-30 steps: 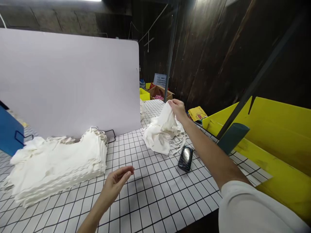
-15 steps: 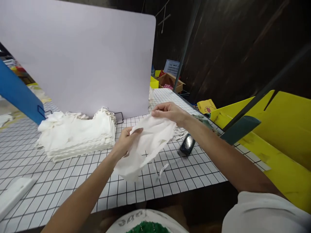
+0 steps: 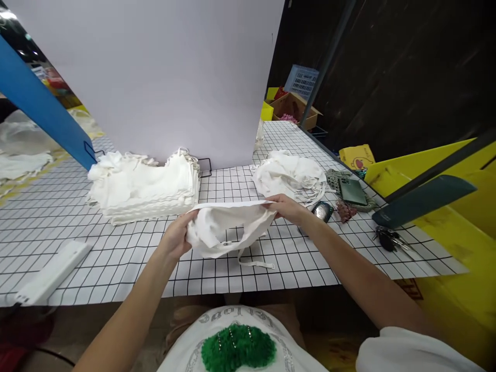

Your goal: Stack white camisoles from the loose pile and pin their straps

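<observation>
So the white cloth piece just came off the loose heap; now both hands, left hand and right hand, have fingers clamped on it, stretching it over the counter.

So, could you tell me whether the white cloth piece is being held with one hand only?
No, the left hand and right hand each grip an end of the white cloth piece.

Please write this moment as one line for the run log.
left hand: grips white cloth bag | right hand: grips same bag | bag: stretched above checked table | neat stack: left | loose pile: right
</observation>
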`<move>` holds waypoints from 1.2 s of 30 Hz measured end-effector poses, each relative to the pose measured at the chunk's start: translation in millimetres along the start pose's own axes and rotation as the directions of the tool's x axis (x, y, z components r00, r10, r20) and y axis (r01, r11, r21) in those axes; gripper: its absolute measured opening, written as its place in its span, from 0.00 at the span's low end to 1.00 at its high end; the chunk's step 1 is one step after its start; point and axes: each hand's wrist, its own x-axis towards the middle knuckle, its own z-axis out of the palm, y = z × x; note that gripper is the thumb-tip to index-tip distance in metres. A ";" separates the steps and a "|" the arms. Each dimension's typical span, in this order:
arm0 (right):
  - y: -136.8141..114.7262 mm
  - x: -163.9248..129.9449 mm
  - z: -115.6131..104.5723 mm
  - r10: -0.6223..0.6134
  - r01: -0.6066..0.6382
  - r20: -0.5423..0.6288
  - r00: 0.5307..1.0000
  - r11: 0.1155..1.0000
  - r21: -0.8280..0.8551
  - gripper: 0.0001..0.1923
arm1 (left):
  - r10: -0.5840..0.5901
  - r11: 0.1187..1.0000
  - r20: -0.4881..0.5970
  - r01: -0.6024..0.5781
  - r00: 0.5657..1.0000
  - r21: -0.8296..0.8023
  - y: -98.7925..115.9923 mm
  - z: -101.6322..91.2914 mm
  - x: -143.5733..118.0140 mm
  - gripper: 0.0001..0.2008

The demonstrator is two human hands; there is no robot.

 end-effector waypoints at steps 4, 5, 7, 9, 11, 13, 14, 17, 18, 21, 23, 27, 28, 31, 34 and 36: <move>11.1 -0.8 5.2 0.100 -0.102 0.021 0.995 0.937 0.333 0.10 | -0.106 0.989 -0.039 0.102 0.994 -0.106 5.1 -4.7 -1.5 0.05; 13.6 -1.0 6.8 0.112 -0.113 0.025 0.993 0.909 0.402 0.10 | -0.131 0.985 -0.031 0.126 0.991 -0.119 6.1 -5.3 -2.2 0.06; 18.1 -2.6 11.0 0.110 -0.125 0.061 0.992 0.846 0.518 0.07 | -0.180 0.976 -0.024 0.175 0.983 -0.131 6.2 -6.9 -2.4 0.09; 21.8 -5.9 16.7 0.090 -0.137 0.106 0.990 0.775 0.617 0.05 | -0.236 0.964 -0.019 0.231 0.972 -0.129 3.4 -9.4 -0.6 0.11; 25.0 -10.1 23.5 0.077 -0.143 0.125 0.989 0.703 0.697 0.04 | -0.287 0.952 0.007 0.285 0.958 -0.114 -1.6 -12.4 2.8 0.13; 28.0 -13.8 30.6 0.069 -0.149 0.138 0.988 0.651 0.745 0.05 | -0.318 0.943 0.042 0.321 0.947 -0.092 -7.0 -15.5 6.6 0.15; 29.4 -15.2 33.9 0.061 -0.154 0.150 0.987 0.636 0.756 0.07 | -0.328 0.940 0.052 0.331 0.943 -0.082 -9.4 -17.0 8.1 0.16; 33.1 -17.0 40.9 0.027 -0.153 0.174 0.984 0.624 0.766 0.13 | -0.344 0.935 0.055 0.347 0.937 -0.070 -12.9 -21.1 10.2 0.17; 34.1 -17.0 42.3 0.015 -0.142 0.171 0.985 0.628 0.765 0.14 | -0.346 0.934 0.058 0.349 0.936 -0.072 -13.0 -22.5 10.2 0.17; 35.2 -17.2 45.4 -0.018 -0.098 0.147 0.989 0.663 0.742 0.16 | -0.343 0.934 0.073 0.348 0.937 -0.075 -12.5 -26.7 9.3 0.17; 34.1 -18.8 48.6 -0.039 -0.074 0.141 0.989 0.696 0.714 0.17 | -0.339 0.936 0.086 0.345 0.937 -0.064 -14.8 -28.7 9.5 0.16; 26.3 -27.4 56.2 -0.098 -0.011 0.132 0.986 0.762 0.647 0.21 | -0.200 0.977 0.045 0.196 0.979 0.084 -30.9 -29.7 12.4 0.13; 23.1 -29.8 56.1 -0.125 0.025 0.120 0.985 0.787 0.617 0.22 | -0.112 0.979 0.018 0.107 0.994 0.173 -35.7 -30.1 13.3 0.13; 11.5 -33.8 44.9 -0.217 0.182 0.066 0.974 0.919 0.350 0.20 | 0.286 0.818 0.002 -0.245 0.958 0.520 -42.3 -34.6 15.3 0.11; -0.4 -31.0 20.1 -0.310 0.283 -0.138 0.941 0.941 -0.184 0.08 | 0.565 0.571 0.045 -0.429 0.824 0.700 -31.7 -42.3 17.1 0.09; -8.0 -29.0 3.9 -0.313 0.217 -0.238 0.919 0.908 -0.359 0.08 | 0.559 0.576 0.021 -0.406 0.829 0.709 -18.5 -44.9 19.2 0.13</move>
